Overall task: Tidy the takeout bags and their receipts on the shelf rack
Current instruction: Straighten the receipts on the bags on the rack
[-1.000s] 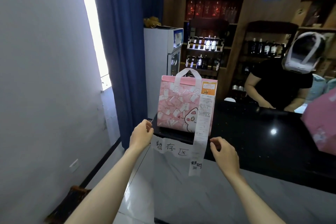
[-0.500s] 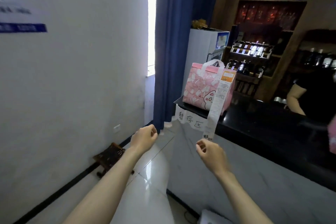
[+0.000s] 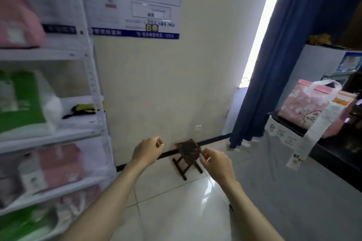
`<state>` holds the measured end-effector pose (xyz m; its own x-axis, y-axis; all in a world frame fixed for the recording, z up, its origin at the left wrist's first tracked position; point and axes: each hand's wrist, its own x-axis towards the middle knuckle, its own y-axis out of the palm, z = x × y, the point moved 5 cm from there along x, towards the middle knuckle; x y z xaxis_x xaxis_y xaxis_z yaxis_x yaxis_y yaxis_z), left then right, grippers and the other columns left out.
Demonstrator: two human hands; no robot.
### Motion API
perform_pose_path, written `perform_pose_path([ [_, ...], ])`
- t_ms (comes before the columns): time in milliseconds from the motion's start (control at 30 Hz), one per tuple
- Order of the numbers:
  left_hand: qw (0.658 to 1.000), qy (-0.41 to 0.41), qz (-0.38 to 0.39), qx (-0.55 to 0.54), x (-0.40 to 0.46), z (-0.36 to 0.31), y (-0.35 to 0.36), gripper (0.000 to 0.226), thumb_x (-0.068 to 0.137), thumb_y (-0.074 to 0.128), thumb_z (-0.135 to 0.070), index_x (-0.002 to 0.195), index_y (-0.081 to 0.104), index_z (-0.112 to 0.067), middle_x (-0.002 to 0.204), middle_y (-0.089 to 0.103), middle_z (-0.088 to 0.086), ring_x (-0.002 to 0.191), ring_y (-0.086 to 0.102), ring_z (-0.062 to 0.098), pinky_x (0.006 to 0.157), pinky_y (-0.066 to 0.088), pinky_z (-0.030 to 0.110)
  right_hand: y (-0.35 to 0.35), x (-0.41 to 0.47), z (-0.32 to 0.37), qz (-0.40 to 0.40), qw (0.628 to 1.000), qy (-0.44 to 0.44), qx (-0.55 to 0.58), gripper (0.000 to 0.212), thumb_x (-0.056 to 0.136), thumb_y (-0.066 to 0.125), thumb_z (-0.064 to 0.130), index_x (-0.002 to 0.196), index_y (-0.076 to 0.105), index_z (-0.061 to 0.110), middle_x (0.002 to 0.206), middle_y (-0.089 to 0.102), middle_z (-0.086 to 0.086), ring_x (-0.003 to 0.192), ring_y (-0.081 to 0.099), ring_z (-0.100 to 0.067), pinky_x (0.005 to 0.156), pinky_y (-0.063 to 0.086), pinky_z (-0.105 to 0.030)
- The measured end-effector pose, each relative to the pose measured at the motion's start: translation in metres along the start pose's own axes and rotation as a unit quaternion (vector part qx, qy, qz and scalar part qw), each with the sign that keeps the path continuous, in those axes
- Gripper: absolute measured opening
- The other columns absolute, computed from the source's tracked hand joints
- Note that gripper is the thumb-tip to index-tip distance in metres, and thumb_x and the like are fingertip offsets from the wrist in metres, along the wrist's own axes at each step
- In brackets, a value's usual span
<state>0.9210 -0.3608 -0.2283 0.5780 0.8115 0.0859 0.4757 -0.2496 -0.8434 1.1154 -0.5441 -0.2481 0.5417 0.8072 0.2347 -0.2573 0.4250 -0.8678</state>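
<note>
Left hand (image 3: 147, 149): I see the fingers loosely curled, holding nothing, hanging in the air above the floor.
Right hand (image 3: 214, 159): fingers curled in, thumb close to the fingertips; I cannot tell whether anything is pinched there. It is apart from the left hand, at about the same height.
Stool (image 3: 189, 154): small dark wooden folding stool on the tiled floor against the wall, seen just between and beyond the two hands.
Pink bag (image 3: 302, 106): stands upright at the near corner of the black bench (image 3: 333, 154) on the right, white handle up.
Receipt (image 3: 315, 129): long white strip fixed to the front of the pink bag, trailing down past the bench edge.
Shelf rack (image 3: 92, 88): white metal rack on the left, blurred; I make out pink bags and green-and-white bags on several tiers, and a yellow-and-black item (image 3: 84, 109) on the middle tier.
Wall: notice board (image 3: 135, 4) above, blue curtain (image 3: 284, 55) at right.
</note>
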Motion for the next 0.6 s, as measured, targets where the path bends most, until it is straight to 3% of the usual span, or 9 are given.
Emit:
perform_pose_path([
  [133,0.999,-0.04,-0.021,-0.022,-0.038,0.076,-0.062,0.017,0.096,0.056,-0.035,0.098,0.068,-0.022,0.095,0.071,-0.003,0.088,0.065,0.022,0.079,0.056,0.034,0.031,-0.012,0.103,0.009,0.999,-0.03,-0.016,0.028,0.092,0.05,0.055,0.087,0.064,0.032,0.07,0.064,0.016,0.066,0.064,-0.007,0.064,0.058,-0.037],
  [267,0.998,-0.054,-0.033,-0.029,-0.083,0.165,-0.126,0.016,0.098,0.053,-0.036,0.092,0.062,-0.024,0.089,0.066,-0.009,0.081,0.065,0.018,0.065,0.049,0.029,0.059,-0.036,0.21,0.024,0.999,-0.041,-0.02,0.021,0.095,0.056,0.044,0.086,0.066,0.028,0.073,0.062,0.014,0.074,0.066,-0.019,0.063,0.05,-0.033],
  [333,0.997,-0.068,-0.036,-0.019,-0.11,0.211,-0.16,0.017,0.098,0.052,-0.034,0.088,0.061,-0.024,0.083,0.067,-0.007,0.074,0.064,0.019,0.059,0.05,0.031,0.084,-0.046,0.257,0.032,0.998,-0.053,-0.003,0.024,0.093,0.055,0.049,0.089,0.067,0.028,0.077,0.069,0.01,0.073,0.068,-0.018,0.065,0.056,-0.036],
  [400,0.996,-0.083,-0.031,-0.006,-0.133,0.255,-0.191,0.017,0.098,0.053,-0.033,0.089,0.061,-0.022,0.083,0.068,-0.003,0.076,0.065,0.023,0.067,0.056,0.039,0.105,-0.056,0.306,0.038,0.997,-0.069,0.0,0.024,0.092,0.055,0.049,0.091,0.067,0.028,0.08,0.073,0.011,0.072,0.068,-0.017,0.065,0.057,-0.037],
  [467,0.995,-0.089,-0.037,-0.004,-0.153,0.294,-0.221,0.019,0.098,0.052,-0.034,0.093,0.061,-0.019,0.085,0.069,0.005,0.08,0.066,0.029,0.074,0.055,0.042,0.119,-0.066,0.358,0.046,0.995,-0.086,-0.005,0.02,0.094,0.057,0.042,0.089,0.068,0.025,0.083,0.074,0.01,0.071,0.065,-0.017,0.061,0.05,-0.03],
  [533,0.994,-0.091,-0.06,-0.012,-0.172,0.325,-0.252,0.024,0.099,0.05,-0.036,0.095,0.062,-0.016,0.086,0.07,0.007,0.08,0.067,0.03,0.072,0.054,0.039,0.126,-0.073,0.41,0.058,0.992,-0.111,-0.007,0.019,0.095,0.057,0.039,0.09,0.069,0.025,0.086,0.073,0.009,0.072,0.064,-0.016,0.06,0.048,-0.029],
  [600,0.992,-0.099,-0.075,-0.003,-0.19,0.353,-0.28,0.026,0.1,0.049,-0.036,0.091,0.061,-0.015,0.085,0.07,0.009,0.074,0.065,0.026,0.061,0.046,0.032,0.137,-0.075,0.45,0.069,0.989,-0.128,-0.013,0.021,0.094,0.053,0.04,0.09,0.069,0.027,0.087,0.074,0.007,0.073,0.067,-0.016,0.063,0.056,-0.033],
])
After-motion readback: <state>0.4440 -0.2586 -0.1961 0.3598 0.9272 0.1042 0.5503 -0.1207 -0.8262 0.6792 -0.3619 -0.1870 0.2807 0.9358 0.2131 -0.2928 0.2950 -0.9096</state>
